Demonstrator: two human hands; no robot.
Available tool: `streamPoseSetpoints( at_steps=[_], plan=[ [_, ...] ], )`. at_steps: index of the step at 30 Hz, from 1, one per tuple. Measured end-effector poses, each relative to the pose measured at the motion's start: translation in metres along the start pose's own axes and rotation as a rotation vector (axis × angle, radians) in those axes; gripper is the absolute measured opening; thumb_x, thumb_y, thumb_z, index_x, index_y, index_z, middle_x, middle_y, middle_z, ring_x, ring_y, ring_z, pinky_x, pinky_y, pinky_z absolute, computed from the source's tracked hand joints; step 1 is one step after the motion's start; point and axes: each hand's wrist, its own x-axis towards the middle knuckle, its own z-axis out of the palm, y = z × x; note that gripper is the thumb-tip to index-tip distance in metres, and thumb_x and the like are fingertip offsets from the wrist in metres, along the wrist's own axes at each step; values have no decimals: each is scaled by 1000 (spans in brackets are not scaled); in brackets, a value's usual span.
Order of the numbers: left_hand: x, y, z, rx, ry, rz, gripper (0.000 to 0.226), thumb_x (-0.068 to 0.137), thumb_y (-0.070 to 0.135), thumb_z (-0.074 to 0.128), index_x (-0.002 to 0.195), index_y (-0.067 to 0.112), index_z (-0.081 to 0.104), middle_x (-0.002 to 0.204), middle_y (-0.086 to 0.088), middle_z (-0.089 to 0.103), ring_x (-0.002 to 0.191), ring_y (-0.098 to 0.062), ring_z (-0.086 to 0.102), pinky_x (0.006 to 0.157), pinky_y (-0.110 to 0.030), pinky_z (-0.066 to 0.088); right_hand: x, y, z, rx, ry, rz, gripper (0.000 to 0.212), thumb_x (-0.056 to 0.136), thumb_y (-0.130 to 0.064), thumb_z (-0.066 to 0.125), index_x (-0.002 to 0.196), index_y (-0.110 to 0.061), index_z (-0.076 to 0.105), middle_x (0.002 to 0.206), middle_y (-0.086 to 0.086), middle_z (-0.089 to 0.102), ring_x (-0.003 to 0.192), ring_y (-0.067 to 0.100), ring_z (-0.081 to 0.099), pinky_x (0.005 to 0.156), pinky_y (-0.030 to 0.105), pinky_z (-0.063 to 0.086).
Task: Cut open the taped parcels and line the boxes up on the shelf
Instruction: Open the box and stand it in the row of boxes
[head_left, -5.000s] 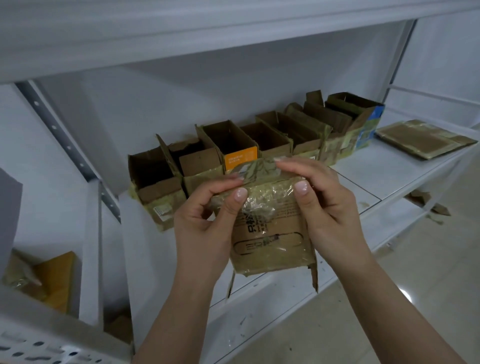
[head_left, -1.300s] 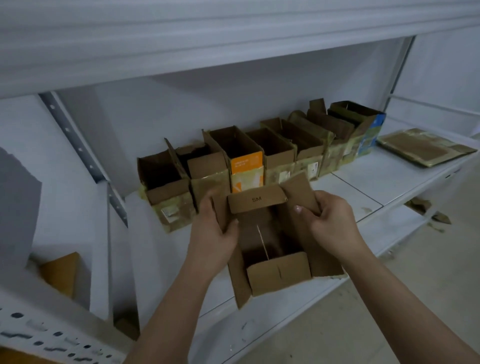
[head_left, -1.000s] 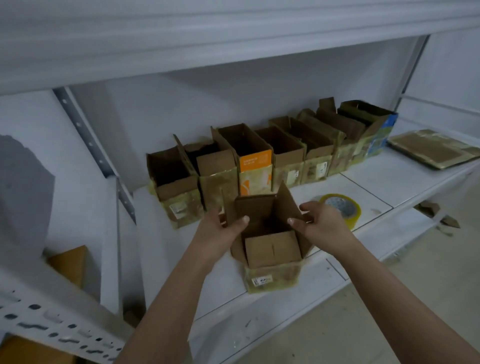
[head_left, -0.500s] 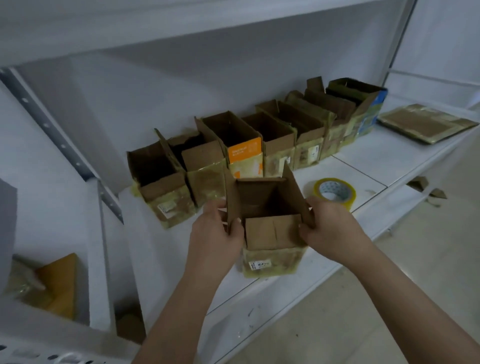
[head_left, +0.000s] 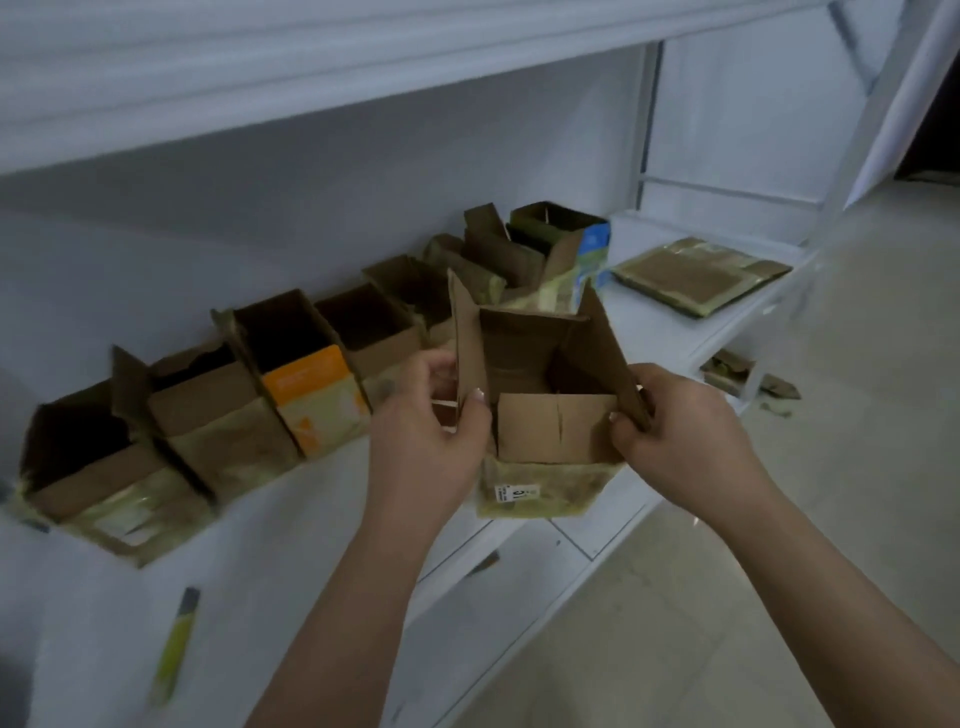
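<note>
White metal shelf (head_left: 322, 525), pale wall behind, upper shelf board overhead; light floor at 4 o'clock.

Row of opened cardboard boxes (head_left: 218, 421) runs along the shelf back from 9 o'clock toward 1 o'clock, flaps up, sides wrapped in yellowish tape. One carries an orange panel (head_left: 306, 376) with pale print, too blurred to read. Far box at 1 o'clock has a blue-and-green printed side (head_left: 592, 254); no legible words.

Open box in hand (head_left: 550, 436) sits at centre, upright, in front of the row at the shelf's front edge. Whether its base touches the board cannot be told. Small white sticker (head_left: 511, 492) low on its near face, dark characters, possibly "31"; not sure.

Left hand (head_left: 431, 441) at the box's 9 o'clock: thumb inside, fingers outside, pinching the upright left flap. Right hand (head_left: 675, 436) at its 3 o'clock, fingers curled round the lower edge of the right flap, which leans outward. Near flap folded down outside.

Flattened taped cardboard (head_left: 701, 275) lies at 2 o'clock. Yellow-green cutter (head_left: 174, 649) lies on the shelf at 8 o'clock, well apart from both hands.
</note>
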Motion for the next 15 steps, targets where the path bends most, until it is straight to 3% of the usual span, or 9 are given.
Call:
streamPoseSetpoints(
  at_steps=[5,9,15],
  plan=[
    [22,39,100,-39,-70,7,26,89,18,64,105,35,52,83,21,64,81,11,61,64,-8,47,28,85,-57,-27,16,54,27,86,-19,60,112,-21,64,75,-5,64,75,21,60,66,39,52],
    [41,55,158,-36,-120,-8,25,89,19,64,108,31,54,81,18,65,81,7,61,67,-19,49,50,134,-81,-31,42,68,27,86,-19,59,112,-25,65,66,-13,56,63,8,54,53,26,41],
    [87,58,218,-45,-155,7,24,89,17,63,104,33,53,79,22,64,80,11,61,60,-8,47,101,183,-87,3,13,99,35,88,-19,59,122,-25,63,74,-8,64,69,13,60,60,32,51]
  ],
)
